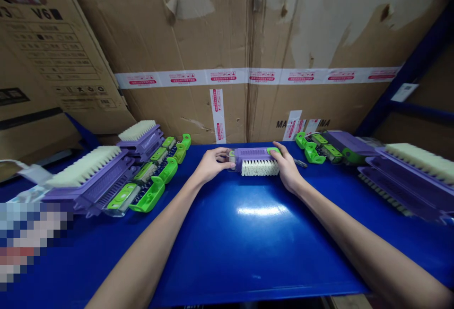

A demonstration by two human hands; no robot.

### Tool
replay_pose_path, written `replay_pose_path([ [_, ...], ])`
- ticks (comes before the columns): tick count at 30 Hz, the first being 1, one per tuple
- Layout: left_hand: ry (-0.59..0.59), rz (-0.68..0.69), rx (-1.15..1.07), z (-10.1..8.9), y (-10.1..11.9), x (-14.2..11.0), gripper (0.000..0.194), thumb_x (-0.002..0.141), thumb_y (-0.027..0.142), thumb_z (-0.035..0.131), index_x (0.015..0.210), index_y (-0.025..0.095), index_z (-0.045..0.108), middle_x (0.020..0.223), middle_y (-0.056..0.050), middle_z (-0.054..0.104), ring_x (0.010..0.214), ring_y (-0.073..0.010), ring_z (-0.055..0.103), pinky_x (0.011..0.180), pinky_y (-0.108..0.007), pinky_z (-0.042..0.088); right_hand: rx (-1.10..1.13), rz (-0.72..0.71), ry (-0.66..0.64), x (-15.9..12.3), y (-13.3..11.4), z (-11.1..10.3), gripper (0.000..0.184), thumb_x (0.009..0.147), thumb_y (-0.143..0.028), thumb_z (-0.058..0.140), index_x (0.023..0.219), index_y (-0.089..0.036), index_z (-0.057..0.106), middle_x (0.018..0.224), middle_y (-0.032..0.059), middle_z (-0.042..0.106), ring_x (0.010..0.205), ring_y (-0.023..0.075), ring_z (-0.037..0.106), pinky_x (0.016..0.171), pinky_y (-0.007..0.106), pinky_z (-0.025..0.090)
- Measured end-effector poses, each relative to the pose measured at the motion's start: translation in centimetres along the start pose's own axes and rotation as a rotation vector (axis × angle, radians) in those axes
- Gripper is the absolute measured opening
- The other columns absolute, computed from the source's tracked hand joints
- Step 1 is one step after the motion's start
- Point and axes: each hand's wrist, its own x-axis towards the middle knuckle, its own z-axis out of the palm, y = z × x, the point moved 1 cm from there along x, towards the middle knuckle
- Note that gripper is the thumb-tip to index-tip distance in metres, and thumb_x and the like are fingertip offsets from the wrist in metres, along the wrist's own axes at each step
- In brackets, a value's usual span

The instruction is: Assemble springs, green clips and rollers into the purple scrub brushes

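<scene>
A purple brush unit (256, 154) with white bristles facing me is held between my two hands near the back of the blue table. My left hand (213, 164) grips its left end, where a clear cap shows; the thumb and fingers close around it. Around the right end, beside a bright green part, my right hand (285, 166) is wrapped with the thumb on top. A thin dark object (301, 163) lies just right of my right hand; its kind is unclear.
Purple brush units (94, 172) with bristles up stand at left, beside several green end pieces (149, 195). More green pieces (314, 153) and purple brush units (414, 172) lie at right. Cardboard (184, 110) walls the back of the blue table (255, 252). A blue metal post (400, 68) rises at right.
</scene>
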Motion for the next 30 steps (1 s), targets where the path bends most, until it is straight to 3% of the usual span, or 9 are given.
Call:
replay_pose_path([
  [6,0.03,0.02,0.026,-0.1,0.1,0.2,0.044,0.054,0.01,0.078,0.096,0.013,0.065,0.094,-0.008,0.071,0.082,-0.0181,0.066,0.085,-0.038,0.052,0.041,-0.06,-0.044,0.1,0.6,-0.1,0.059,0.076,-0.046,0.056,0.131,-0.027,0.047,0.12,0.0037,0.059,0.114,0.0245,0.053,0.098,0.042,0.042],
  [11,0.077,0.082,0.043,-0.3,-0.7,0.2,0.038,0.056,0.009,0.074,0.09,0.016,0.059,0.092,-0.004,0.066,0.094,-0.019,0.063,0.083,-0.037,0.054,0.023,-0.114,-0.128,-0.1,-0.2,0.2,0.064,0.073,-0.045,0.062,0.131,-0.024,0.047,0.112,0.0054,0.061,0.102,0.0232,0.058,0.094,0.042,0.044],
  [15,0.082,0.167,0.098,0.0,-0.8,0.0,0.032,0.061,0.012,0.072,0.089,0.017,0.057,0.095,-0.003,0.063,0.095,-0.0177,0.062,0.086,-0.036,0.053,-0.087,-0.15,-0.075,-0.2,-0.7,0.3,0.067,0.071,-0.052,0.064,0.127,-0.019,0.05,0.12,0.0115,0.057,0.11,0.0248,0.055,0.099,0.042,0.04],
  [18,0.088,0.196,0.122,0.0,-0.5,-0.1,0.031,0.064,0.017,0.071,0.092,0.018,0.058,0.103,-0.003,0.063,0.098,-0.0177,0.061,0.093,-0.039,0.049,-0.128,-0.093,-0.065,0.0,-0.7,0.1,0.071,0.07,-0.056,0.064,0.129,-0.018,0.049,0.123,0.0126,0.056,0.11,0.0251,0.055,0.099,0.043,0.04],
  [20,0.045,0.142,0.084,-0.1,-0.3,-0.2,0.039,0.061,0.019,0.075,0.096,0.018,0.058,0.107,-0.005,0.063,0.102,-0.0189,0.061,0.097,-0.04,0.047,-0.136,-0.07,-0.086,0.0,-0.7,-0.1,0.072,0.071,-0.058,0.064,0.129,-0.018,0.048,0.118,0.0112,0.059,0.106,0.0244,0.057,0.098,0.043,0.041],
  [24,-0.147,-0.03,-0.038,-0.3,0.0,-0.5,0.061,0.059,0.027,0.079,0.114,0.019,0.055,0.117,-0.009,0.063,0.109,-0.0223,0.06,0.099,-0.041,0.044,-0.107,-0.092,-0.1,-0.2,-0.9,-0.2,0.07,0.07,-0.056,0.066,0.127,-0.018,0.05,0.11,0.0084,0.063,0.101,0.0232,0.059,0.096,0.042,0.043],
  [28,-0.077,-0.084,0.048,0.2,0.4,-0.8,0.045,0.076,0.045,0.063,0.112,0.018,0.06,0.116,-0.01,0.064,0.109,-0.0231,0.059,0.098,-0.037,0.043,-0.048,-0.101,-0.111,-0.9,-1.2,0.3,0.066,0.069,-0.054,0.069,0.123,-0.019,0.055,0.111,0.0086,0.064,0.097,0.0225,0.061,0.091,0.04,0.047],
  [30,-0.048,-0.089,0.056,0.5,0.5,-0.8,0.043,0.078,0.048,0.06,0.109,0.017,0.062,0.114,-0.009,0.065,0.109,-0.023,0.058,0.097,-0.035,0.043,-0.039,-0.113,-0.12,-1.2,-1.3,0.5,0.064,0.069,-0.052,0.069,0.122,-0.019,0.057,0.112,0.0086,0.063,0.096,0.0222,0.061,0.09,0.039,0.047],
])
